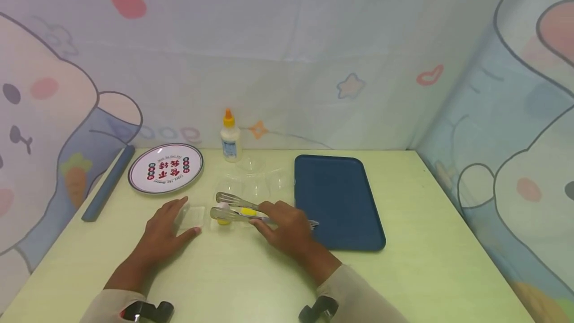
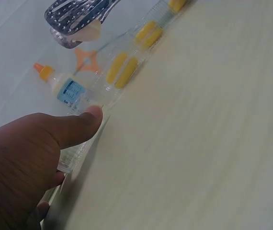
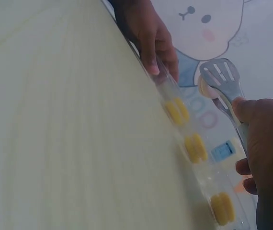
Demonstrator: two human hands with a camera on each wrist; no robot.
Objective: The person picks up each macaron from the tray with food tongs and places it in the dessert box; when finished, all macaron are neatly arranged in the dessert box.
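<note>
I note the left hand (image 1: 163, 226) gripping the clear tray (image 1: 193, 217), nearer the surface's (image 1: 215, 278) left edge than its right, presumably to steady it, while the right hand (image 1: 287, 226) grasps metal tongs (image 1: 229, 214) pinching 1 pale piece (image 2: 87, 31) above, apparently avoiding direct touch.

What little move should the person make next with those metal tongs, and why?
Probably move the tongs to the end compartment by the left hand and lower them: that spot looks empty, while three others in the clear tray hold yellow pieces. The right hand has the tongs around a pale piece, and the left hand seems to steady that end.
</note>
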